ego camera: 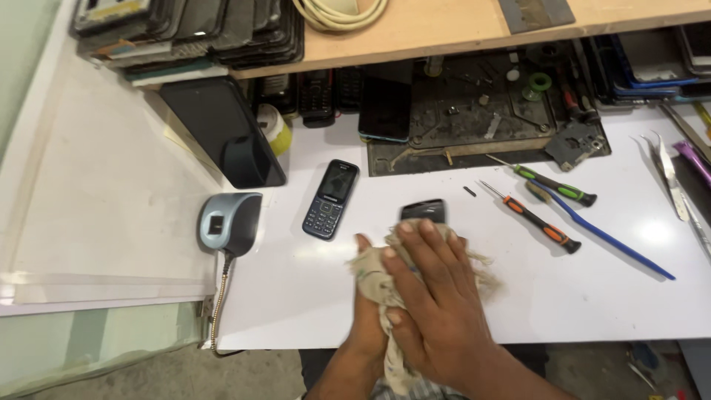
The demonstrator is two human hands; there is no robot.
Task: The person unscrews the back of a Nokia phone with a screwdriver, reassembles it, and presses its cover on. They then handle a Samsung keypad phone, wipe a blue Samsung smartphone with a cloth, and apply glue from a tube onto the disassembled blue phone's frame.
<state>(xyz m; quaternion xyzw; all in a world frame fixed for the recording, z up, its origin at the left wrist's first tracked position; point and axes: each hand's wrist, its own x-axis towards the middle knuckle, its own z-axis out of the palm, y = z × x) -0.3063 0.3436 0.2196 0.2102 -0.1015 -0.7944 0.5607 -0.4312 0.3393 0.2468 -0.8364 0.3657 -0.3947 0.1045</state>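
Observation:
Over the front middle of the white table, my right hand (433, 296) lies flat on top of a beige rag (485, 270), pressing it down over a small dark phone (424, 210) whose top end sticks out beyond the fingertips. My left hand (368, 311) sits mostly hidden under the right hand and the rag, gripping the rag and phone from below. A dark blue keypad phone (331, 198) lies face up a little to the left, untouched.
A grey fingerprint scanner (228, 222) with a metal cable sits at the left. To the right lie two screwdrivers (535, 219), a blue pry tool (607, 235) and tweezers (670, 176). A black work mat (481, 111) and a leaning dark phone (222, 133) stand behind, under a wooden shelf.

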